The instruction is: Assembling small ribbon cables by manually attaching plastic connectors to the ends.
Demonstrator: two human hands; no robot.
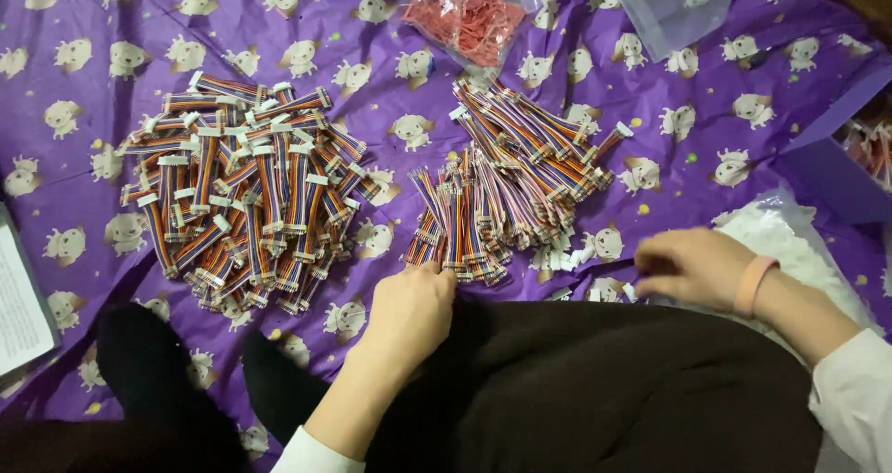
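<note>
Rainbow-striped ribbon cables (502, 180) with small white plugs at each end lie heaped on the purple animal-print cloth (688, 148), just ahead of our hands. Their long axes mostly run away from us, the far ones fanning up toward the left. Our left hand (413, 310) rests at the near edge of this heap, fingers curled together, touching the closest ends. Our right hand (692, 267) is loosely closed over loose white connectors (576, 255); we cannot tell what it pinches. A second cable pile (246, 190) lies well apart at the left.
</note>
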